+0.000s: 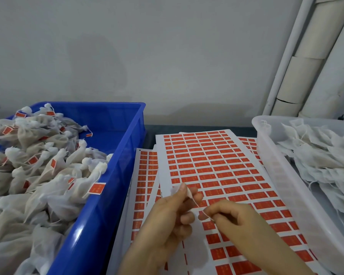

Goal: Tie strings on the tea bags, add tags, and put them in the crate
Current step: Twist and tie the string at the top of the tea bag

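Note:
My left hand (167, 221) grips a small white tea bag, and only the bag's gathered top (177, 189) pokes out above the thumb. A thin string (196, 204) runs from that top down to my right hand (232, 217), which pinches its end between thumb and forefinger. Both hands hover over sheets of red tag stickers (213, 165). The blue crate (115, 175) on the left holds several tied tea bags with red tags (48, 167).
A translucent white bin (290, 187) on the right holds several loose untied tea bags (324, 155). More sticker sheets (145, 175) lie under the top one. A grey wall stands behind, with cardboard tubes (306, 62) leaning at the far right.

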Available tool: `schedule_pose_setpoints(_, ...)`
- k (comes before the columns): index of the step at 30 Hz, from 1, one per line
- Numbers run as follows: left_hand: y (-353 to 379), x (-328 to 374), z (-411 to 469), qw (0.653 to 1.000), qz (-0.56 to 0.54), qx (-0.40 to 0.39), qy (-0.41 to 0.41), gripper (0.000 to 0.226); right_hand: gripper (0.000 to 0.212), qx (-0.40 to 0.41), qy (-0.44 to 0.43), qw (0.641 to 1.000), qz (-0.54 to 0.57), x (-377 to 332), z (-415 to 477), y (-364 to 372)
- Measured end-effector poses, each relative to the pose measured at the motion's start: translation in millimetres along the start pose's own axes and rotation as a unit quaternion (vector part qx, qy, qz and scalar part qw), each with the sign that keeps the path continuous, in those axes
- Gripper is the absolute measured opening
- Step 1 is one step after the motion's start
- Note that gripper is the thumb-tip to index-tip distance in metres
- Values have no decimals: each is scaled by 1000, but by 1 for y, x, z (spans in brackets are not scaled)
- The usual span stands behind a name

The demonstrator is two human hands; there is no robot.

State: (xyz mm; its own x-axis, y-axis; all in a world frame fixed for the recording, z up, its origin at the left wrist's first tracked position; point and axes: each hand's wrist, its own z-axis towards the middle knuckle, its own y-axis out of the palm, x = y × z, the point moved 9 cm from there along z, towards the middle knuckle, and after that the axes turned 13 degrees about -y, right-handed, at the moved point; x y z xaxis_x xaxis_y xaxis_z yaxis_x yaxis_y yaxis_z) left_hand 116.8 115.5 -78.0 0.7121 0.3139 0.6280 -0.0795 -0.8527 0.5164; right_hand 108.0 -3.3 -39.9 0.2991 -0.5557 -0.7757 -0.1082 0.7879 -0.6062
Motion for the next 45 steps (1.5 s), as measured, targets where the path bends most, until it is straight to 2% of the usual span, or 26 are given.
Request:
schedule_pose_setpoints(2,5,-2,0,999,-24,-36,4,30,34,-6,3,1000,9,1,1,3)
schedule_pose_setpoints(7,4,-1,0,999,-34,-34,10,30,33,15,39,990,134,4,2,11)
schedule_pose_setpoints(10,4,2,-2,998,-44,-44,24,28,36,31,17,990,135,-3,3,12)
schedule_pose_setpoints(13,7,2,-4,997,-40,-61,26,28,7,56,13,991,118,-2,4,9)
schedule_pose_setpoints(17,10,4,-5,997,12,-56,44,30,3,86,21,990,110,3,4,6)
schedule_pose_setpoints(21,14,8,-8,996,50,-50,63,29,5,79,15,992,98,5,4,11)
schedule_pose_setpoints(27,9,12,-9,994,57,-25,85,33,23,131,45,987,83,11,0,-6)
schedule_pose_setpoints(31,9,11,-9,994,63,-28,87,30,28,82,23,988,131,-2,1,7)
schedule_pose_setpoints(32,9,11,-9,994,66,-31,86,29,23,77,22,988,133,-3,1,9)
schedule_pose_setpoints(34,10,11,-9,994,68,-33,85,28,4,76,28,991,110,2,2,7)
schedule_pose_setpoints(36,10,12,-9,994,72,-21,84,27,10,89,27,992,86,5,1,1)
schedule_pose_setpoints(40,11,8,-10,998,41,-22,44,28,9,58,27,997,51,4,1,-1)
schedule_pose_setpoints(42,10,3,-8,998,56,-12,-1,29,10,53,-12,998,-19,0,2,-3)
schedule_pose_setpoints(45,5,-5,-7,982,177,34,-61,29,19,25,-118,986,-117,-20,1,-1)
